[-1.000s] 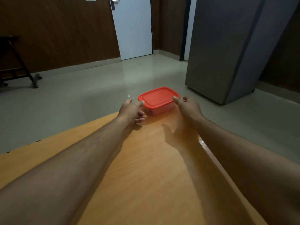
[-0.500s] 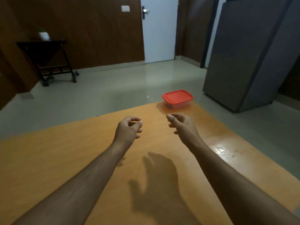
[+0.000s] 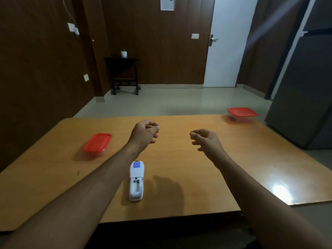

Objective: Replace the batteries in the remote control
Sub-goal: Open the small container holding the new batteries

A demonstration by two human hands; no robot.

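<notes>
A white remote control [image 3: 136, 181] lies back side up on the orange wooden table [image 3: 179, 186], its battery bay uncovered; I cannot tell whether batteries are inside. My left hand [image 3: 144, 134] hovers beyond the remote's far end, fingers curled in against the thumb, with nothing visible in it. My right hand [image 3: 206, 141] hangs to the right over the table's middle, fingers loosely bent and apart, holding nothing. My left forearm passes just left of the remote.
A red-lidded clear box [image 3: 98, 143] sits on the table's left side. A second red-lidded box [image 3: 241, 114] stands at the far right corner. A grey refrigerator [image 3: 305, 87] stands right of the table, and a black side table [image 3: 124, 74] by the back wall.
Both hands have let go of the red-lidded box at the far right corner and drawn back toward me. My view has swung left, bringing the remote and the left box into sight.
</notes>
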